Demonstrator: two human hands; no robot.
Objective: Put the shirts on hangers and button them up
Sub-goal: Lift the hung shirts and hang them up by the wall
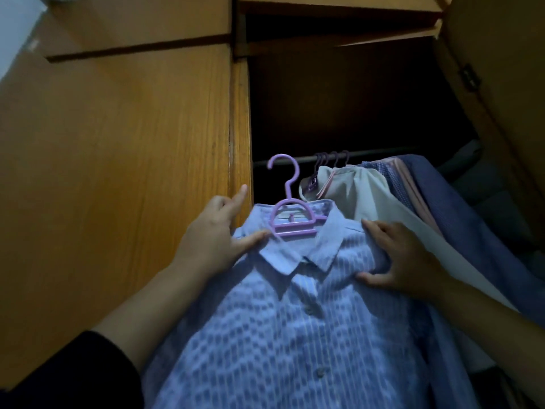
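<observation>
shirt [295, 320]: blue striped, buttoned, on purple hanger [290, 222], held before open wardrobe [147, 143] | left hand [212, 240]: grips left shoulder, forefinger out | right hand [404, 261]: pinches right shoulder | rail [303, 158]: other shirts [383, 190] hang at right

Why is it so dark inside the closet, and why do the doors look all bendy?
Head view: little light reaches inside the wardrobe, so it goes nearly black behind the rail; the wide-angle lens makes the wooden door lean and curve; the striped shirt looks soft and smeary low down, while the purple hanger stays fairly sharp.
</observation>
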